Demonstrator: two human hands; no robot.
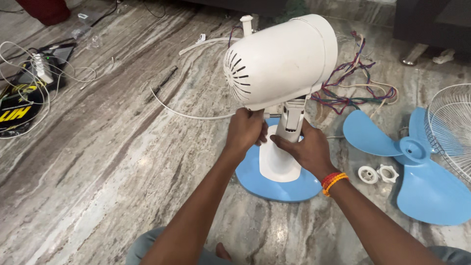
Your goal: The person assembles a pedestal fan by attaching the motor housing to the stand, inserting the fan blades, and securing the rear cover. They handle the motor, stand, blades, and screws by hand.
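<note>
Head view:
Left hand [247, 128]: closed around the underside of the white motor housing [282, 61].
Right hand [306, 149]: gripping the white fan neck [290, 120].
Fan base [274, 184]: blue disc, flat on the marble floor [113, 162].
Blue blade [417, 164]: on the floor, right of the base.
Wire grille [454, 127]: just beside the blade.

The fan motor cover [282, 61] in the upper middle is white. The base [277, 189] is light blue with a white patch. The blade [417, 157] at the right is blue. The wires [351, 81] are purple, red and green. The floor [108, 162] has grey and brown streaks.
</note>
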